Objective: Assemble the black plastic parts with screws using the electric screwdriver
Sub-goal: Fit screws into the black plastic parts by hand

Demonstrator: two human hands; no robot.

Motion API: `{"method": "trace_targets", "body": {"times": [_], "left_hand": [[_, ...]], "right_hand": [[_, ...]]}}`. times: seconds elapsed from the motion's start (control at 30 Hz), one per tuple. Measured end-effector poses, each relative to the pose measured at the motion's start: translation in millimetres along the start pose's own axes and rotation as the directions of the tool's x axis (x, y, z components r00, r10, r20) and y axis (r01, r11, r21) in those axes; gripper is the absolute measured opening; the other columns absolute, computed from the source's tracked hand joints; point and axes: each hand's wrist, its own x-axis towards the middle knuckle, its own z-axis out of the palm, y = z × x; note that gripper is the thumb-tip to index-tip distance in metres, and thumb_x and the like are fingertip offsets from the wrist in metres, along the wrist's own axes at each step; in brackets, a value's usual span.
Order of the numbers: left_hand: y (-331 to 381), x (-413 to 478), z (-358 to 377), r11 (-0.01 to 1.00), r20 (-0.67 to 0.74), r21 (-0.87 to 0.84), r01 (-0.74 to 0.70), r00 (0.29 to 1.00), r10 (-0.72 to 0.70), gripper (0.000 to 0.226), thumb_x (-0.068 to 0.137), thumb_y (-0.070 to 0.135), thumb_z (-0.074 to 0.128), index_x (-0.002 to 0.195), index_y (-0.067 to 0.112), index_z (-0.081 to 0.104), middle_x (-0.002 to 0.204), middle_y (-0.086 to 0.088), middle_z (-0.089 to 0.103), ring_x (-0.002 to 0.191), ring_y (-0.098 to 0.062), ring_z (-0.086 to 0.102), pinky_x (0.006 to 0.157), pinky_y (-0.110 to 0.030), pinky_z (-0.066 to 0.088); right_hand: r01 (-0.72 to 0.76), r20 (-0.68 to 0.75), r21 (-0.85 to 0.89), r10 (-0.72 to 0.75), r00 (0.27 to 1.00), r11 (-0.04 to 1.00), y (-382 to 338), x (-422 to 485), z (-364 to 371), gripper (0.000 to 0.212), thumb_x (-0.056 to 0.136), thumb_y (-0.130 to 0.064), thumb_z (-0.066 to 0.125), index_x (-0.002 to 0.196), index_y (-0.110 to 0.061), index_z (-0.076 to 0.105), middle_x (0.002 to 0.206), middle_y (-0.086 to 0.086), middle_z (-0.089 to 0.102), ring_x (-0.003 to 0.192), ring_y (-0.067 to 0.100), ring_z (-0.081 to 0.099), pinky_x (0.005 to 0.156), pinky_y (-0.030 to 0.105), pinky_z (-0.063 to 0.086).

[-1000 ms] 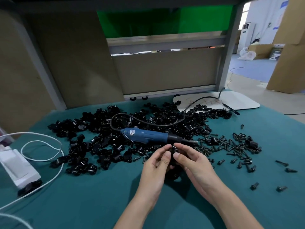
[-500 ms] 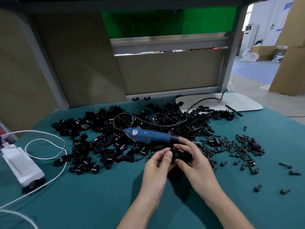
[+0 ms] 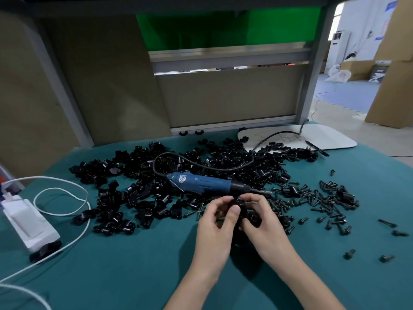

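My left hand (image 3: 218, 222) and my right hand (image 3: 261, 218) meet just above the teal table (image 3: 134, 265), both with fingers curled round a small black plastic part (image 3: 243, 211) held between them; most of the part is hidden by the fingers. The blue electric screwdriver (image 3: 201, 182) lies on its side just behind my hands, tip pointing right, its black cable looping back. A wide heap of black plastic parts (image 3: 138, 175) spreads behind and to the left. Several black screws (image 3: 317, 198) are scattered to the right.
A white power adapter (image 3: 26, 222) with white cables lies at the left edge. A white board (image 3: 312, 137) sits at the back right. A few single screws (image 3: 348, 253) lie on the cloth at the right. A panel frame closes off the table's back.
My hands stayed together on the black part; the fingers shifted round it and the right hand closed over more of it. The screwdriver has not moved.
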Motion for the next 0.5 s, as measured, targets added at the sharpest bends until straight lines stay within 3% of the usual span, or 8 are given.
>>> {"method": "trace_targets", "body": {"times": [0.1,0.23,0.5], "left_hand": [[-1,0,0,1.0,0.017,-0.004,0.017,1.0,-0.017,0.019,0.096,0.026,0.066,0.115,0.026,0.066,0.109,0.007,0.075,0.102,-0.009,0.07,0.083,-0.019,0.054],[0,1,-2,0.999,0.021,-0.038,0.024,1.0,-0.023,0.021,0.094,0.024,0.067,0.116,0.023,0.066,0.107,0.003,0.076,0.1,-0.012,0.072,0.082,-0.021,0.055],[2,0,-2,0.996,0.103,-0.087,0.021,0.995,-0.012,0.024,0.094,0.023,0.064,0.117,0.017,0.065,0.107,0.004,0.077,0.098,-0.011,0.073,0.081,-0.017,0.054]], "right_hand": [[-0.03,0.037,0.072,0.028,0.999,0.997,-1,-1,-2,0.05,0.099,-0.001,0.056,0.127,-0.043,0.06,0.113,-0.03,0.069,0.106,-0.007,0.064,0.085,0.01,0.05],[-0.026,0.077,0.14,0.016,0.997,0.99,-5,0,-3,0.032,0.104,-0.023,0.057,0.132,-0.039,0.059,0.117,-0.027,0.071,0.105,-0.004,0.068,0.086,0.01,0.049],[-0.003,0.047,0.281,-0.011,0.999,0.96,-11,2,-10,0.032,0.084,-0.035,0.072,0.116,-0.039,0.076,0.117,-0.005,0.077,0.109,0.012,0.072,0.088,0.018,0.055]]}}
